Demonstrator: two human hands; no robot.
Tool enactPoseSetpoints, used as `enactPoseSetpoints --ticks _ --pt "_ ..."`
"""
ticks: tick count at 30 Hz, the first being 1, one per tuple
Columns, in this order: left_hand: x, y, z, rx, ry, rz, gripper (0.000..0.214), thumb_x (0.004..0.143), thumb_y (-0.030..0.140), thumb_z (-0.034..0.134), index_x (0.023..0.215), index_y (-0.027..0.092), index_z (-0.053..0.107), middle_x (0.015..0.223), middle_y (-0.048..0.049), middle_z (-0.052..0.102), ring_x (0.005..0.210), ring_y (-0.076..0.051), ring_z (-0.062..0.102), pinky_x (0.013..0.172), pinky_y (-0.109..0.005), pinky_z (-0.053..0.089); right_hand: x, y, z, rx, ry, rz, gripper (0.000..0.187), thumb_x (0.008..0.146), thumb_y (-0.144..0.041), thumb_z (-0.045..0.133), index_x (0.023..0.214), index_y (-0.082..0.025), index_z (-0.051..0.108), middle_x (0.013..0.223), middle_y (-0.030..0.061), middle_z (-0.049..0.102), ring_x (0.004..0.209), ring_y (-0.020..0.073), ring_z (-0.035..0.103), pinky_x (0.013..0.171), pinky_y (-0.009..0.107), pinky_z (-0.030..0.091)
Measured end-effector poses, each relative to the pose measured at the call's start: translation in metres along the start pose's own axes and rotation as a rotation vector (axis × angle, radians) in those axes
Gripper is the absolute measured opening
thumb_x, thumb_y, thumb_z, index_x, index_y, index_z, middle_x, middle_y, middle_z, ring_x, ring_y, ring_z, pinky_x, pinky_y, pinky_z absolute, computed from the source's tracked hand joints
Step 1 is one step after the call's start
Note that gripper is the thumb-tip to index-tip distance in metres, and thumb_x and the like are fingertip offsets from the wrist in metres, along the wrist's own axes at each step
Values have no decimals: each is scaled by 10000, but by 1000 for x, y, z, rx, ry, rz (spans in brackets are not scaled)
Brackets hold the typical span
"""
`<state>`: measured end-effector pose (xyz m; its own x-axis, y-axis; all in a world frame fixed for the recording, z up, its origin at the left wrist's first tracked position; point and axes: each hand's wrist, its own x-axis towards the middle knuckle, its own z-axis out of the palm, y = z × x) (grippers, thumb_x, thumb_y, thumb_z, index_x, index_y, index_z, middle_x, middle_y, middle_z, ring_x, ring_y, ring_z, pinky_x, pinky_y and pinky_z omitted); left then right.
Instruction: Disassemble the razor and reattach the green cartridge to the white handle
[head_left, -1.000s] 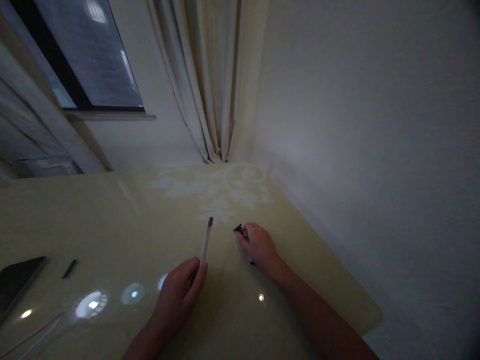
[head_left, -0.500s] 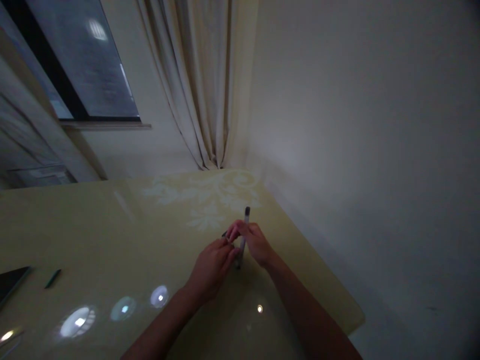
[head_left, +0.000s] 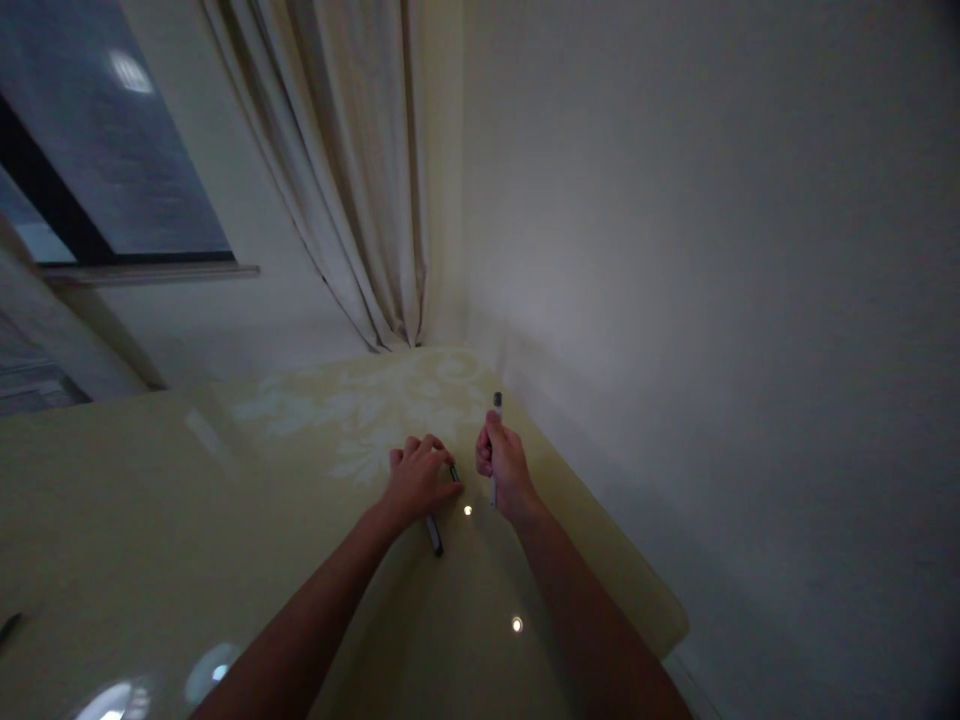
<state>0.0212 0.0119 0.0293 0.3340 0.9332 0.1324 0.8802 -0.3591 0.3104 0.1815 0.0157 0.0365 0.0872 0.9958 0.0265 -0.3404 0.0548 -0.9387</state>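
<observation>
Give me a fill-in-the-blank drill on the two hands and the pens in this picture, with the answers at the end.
1. The right hand holds a pen in a closed grip, its tip pointing ____.
2. The left hand rests over a second pen, which lies on the ____.
3. In the corner beyond both hands hangs a pale ____.
4. The dark window is on the ____ side of the view.

Missing words: up; table; curtain; left.

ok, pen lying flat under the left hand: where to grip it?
Probably mid-barrel, from above, pinching across its width: the pen lies flat on the table, so only top and sides are free. The left hand rests over that stretch.
</observation>
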Motion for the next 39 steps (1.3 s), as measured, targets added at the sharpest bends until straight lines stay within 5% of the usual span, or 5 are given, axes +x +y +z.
enactPoseSetpoints --ticks 7,13,18,27,39 --pt "-27 -1 -19 7 127 26 265 914 376 757 1136 238 799 1345 -124 730 1245 -362 600 1013 -498 405 -1 2 0 -70 -34 49 631 846 -824 652 710 -230 490 533 -109 347 422 58 229 406 215 159" --pt "-130 -39 -29 62 433 137 312 877 356 815 1171 270 756 1228 -107 783 1091 -356 648 975 -494 386 -26 11 22 -236 -212 130 413 885 -566 756 759 -183 668 514 -108 355 454 76 265 442 226 194" --pt "-188 -66 -25 110 594 126 298 926 325 774 1208 252 711 1153 -122 784 1012 -349 664 925 -482 406 -67 19 53 -349 -471 242 212 779 -314 912 783 -155 772 649 -30 611 616 115 512 592 238 379" --pt "-187 -57 -42 113 621 247 255 984 223 755 1222 161 687 1116 -148 796 964 -303 682 877 -447 452 -93 23 63 -381 -593 357 256 807 -377 887 822 -146 778 701 -23 611 669 125 507 643 265 363" --pt "-191 -44 -49 60 596 208 260 991 199 731 1245 184 679 1132 -113 809 944 -279 699 884 -446 436 -101 22 63 -388 -616 326 276 830 -423 813 804 -161 732 670 -45 540 629 107 430 606 259 325"
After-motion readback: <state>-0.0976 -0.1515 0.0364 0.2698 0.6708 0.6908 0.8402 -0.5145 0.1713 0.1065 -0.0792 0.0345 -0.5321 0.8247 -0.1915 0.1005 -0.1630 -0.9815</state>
